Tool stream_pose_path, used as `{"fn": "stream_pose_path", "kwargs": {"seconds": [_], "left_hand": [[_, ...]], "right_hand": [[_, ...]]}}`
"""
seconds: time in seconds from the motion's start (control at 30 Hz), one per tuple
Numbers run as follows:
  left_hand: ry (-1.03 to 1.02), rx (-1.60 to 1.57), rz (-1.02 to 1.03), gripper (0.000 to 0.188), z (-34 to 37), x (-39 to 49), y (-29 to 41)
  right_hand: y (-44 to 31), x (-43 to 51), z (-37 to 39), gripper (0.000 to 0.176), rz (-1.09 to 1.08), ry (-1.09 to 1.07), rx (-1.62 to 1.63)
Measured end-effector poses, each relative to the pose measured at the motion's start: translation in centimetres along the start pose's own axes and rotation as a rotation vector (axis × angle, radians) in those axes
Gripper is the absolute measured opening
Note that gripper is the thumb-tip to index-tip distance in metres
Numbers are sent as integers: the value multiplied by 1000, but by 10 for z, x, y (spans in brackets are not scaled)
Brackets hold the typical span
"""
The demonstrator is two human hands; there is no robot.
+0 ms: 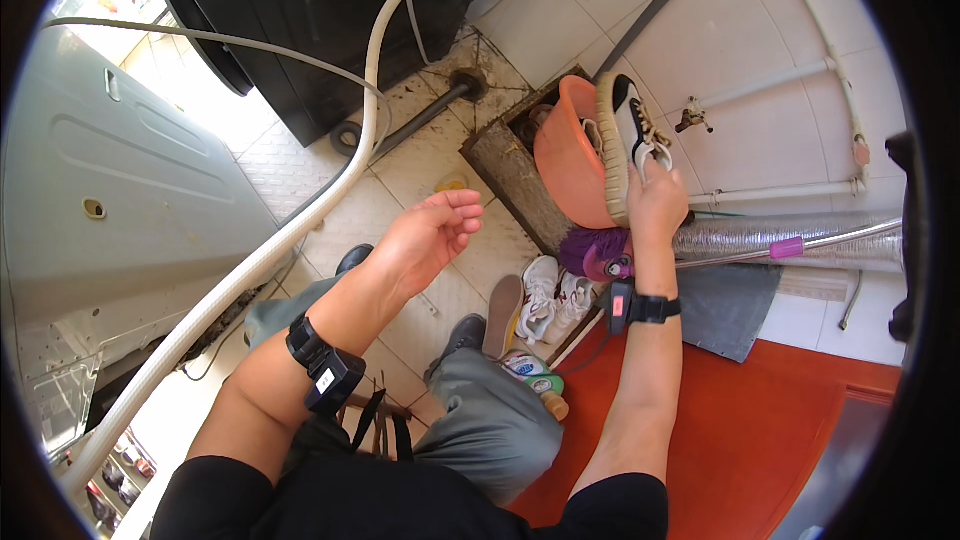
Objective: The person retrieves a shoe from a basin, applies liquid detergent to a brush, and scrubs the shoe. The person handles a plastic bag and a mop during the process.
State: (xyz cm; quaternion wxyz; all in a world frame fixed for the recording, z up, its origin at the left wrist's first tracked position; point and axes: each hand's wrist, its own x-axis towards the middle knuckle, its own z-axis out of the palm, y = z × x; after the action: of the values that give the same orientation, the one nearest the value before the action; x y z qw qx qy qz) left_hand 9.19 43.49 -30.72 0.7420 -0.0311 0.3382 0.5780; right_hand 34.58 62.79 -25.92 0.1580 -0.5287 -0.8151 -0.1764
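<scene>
My right hand (657, 199) grips a white and black sneaker (622, 135) at its heel opening. The cream ridged sole faces left and the toe points up in the picture. Just behind the sneaker, an orange plastic basin (564, 161) leans tilted over a grimy floor recess; something light-coloured partly shows inside it. My left hand (444, 229) hovers over the tiled floor with its fingers loosely curled and holds nothing. Below and right of it stand a pair of white sneakers (541, 296) and a brown-soled shoe (503, 311), its sole turned up.
A white braided hose (373, 75) arcs across the left, before a black appliance (315, 7) and a grey metal panel (112, 180). A purple brush head (592, 251) with a metal handle lies right. A detergent bottle (538, 379) sits by my knee. A tap (694, 116) juts from the wall.
</scene>
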Motion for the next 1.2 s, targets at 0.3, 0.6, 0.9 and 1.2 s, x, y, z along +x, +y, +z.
{"fn": "stream_pose_path", "kwargs": {"seconds": [0.3, 0.6, 0.9, 1.2], "left_hand": [[-48, 540, 124, 74, 25, 1, -24], [170, 219, 87, 17, 6, 11, -35], [255, 300, 96, 29, -2, 7, -22], [269, 366, 83, 43, -1, -1, -2]], "right_hand": [[-93, -67, -43, 11, -259, 85, 236], [-161, -108, -53, 9, -540, 148, 232], [-128, -98, -98, 30, -486, 23, 493], [24, -34, -15, 34, 140, -8, 207]]}}
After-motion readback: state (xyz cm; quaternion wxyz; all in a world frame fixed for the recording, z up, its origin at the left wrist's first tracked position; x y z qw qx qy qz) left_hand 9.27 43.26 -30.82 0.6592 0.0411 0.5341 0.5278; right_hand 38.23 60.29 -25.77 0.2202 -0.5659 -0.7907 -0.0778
